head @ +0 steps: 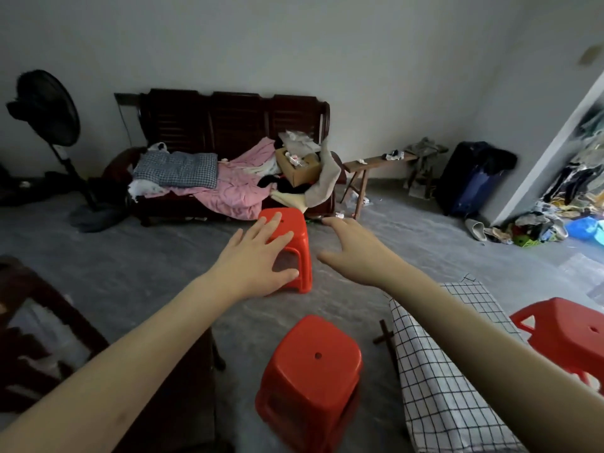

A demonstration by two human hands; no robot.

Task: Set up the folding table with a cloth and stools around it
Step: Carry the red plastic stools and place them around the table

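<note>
Cardboard box [299, 166] on sofa [228, 125] holds bottles.

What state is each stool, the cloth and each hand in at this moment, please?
far stool: upright on floor, beyond both hands
near stool: upright, untouched
right stool: upright beside table
checked cloth: draped over table
left hand: open, fingers spread
right hand: open, holding nothing
</note>
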